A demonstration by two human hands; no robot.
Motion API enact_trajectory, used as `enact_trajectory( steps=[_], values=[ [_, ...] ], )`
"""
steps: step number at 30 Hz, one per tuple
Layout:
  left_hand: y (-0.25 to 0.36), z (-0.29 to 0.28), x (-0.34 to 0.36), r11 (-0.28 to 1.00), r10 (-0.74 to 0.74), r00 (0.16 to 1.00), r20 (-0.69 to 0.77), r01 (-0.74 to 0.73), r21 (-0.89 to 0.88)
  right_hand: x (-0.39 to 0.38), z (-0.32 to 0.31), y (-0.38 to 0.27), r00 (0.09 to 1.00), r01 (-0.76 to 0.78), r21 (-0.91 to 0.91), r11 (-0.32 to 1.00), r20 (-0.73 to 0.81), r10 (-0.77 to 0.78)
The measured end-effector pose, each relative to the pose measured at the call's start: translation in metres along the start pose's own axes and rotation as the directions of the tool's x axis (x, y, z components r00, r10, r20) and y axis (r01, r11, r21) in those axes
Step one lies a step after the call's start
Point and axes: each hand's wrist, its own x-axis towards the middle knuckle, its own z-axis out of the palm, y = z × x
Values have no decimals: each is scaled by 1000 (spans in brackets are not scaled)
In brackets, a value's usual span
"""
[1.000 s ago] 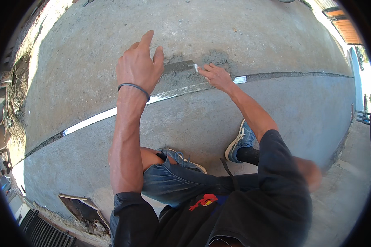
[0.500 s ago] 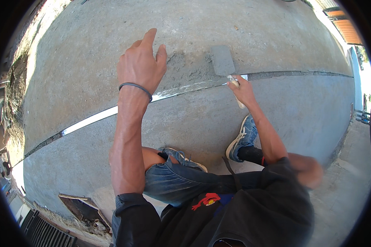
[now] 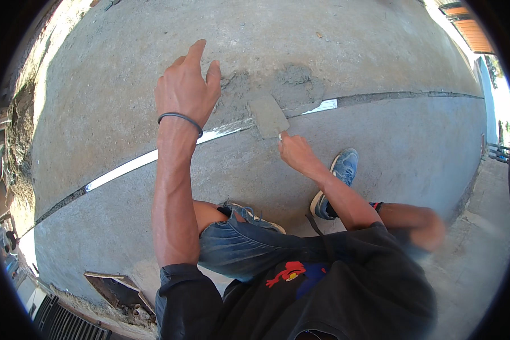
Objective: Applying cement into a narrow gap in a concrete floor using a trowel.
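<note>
My right hand (image 3: 299, 153) is closed round the handle of a flat rectangular trowel (image 3: 269, 115). Its grey blade lies across a long straight seam, over a shiny metal strip (image 3: 124, 171) set in that seam. Wet grey mortar (image 3: 297, 81) sits in rough heaps just beyond the blade, and more of it is spread to the left. My left hand (image 3: 186, 85) hovers left of the mortar, fingers apart and empty, a dark band round the wrist. Part of the strip shows bare right of the trowel.
Rough grey concrete (image 3: 238, 28) lies beyond the seam, a smoother slab (image 3: 419, 147) on the near side. My blue shoe (image 3: 344, 170) stands right of the trowel. At the lower left is a square framed opening (image 3: 116, 292) beside a dark metal grate (image 3: 68, 320).
My right hand has drawn the trowel left and nearer, off the right-hand mortar heap and onto the seam. My left hand has shifted slightly left, still spread.
</note>
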Motion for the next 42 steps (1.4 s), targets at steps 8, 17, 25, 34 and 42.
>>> enact_trajectory(
  steps=[8,17,25,34,42],
  values=[
    [-2,-3,-3,999,13,1000,22,-13,37,-48,-15,48,993,-85,14,996,-77,86],
    [7,-5,-4,999,35,999,22,-36,37,-23,68,-27,1000,-15,237,971,0,15],
    [3,-8,-8,994,8,999,45,-13,104,-2,69,-21,997,71,59,996,-34,-69],
    [1,-4,-4,996,33,999,12,-34,87,-19,9,86,926,-166,63,984,-334,178],
    [7,4,-1,998,33,997,70,-37,53,-9,104,-59,999,38,193,980,-38,-31]
  ],
)
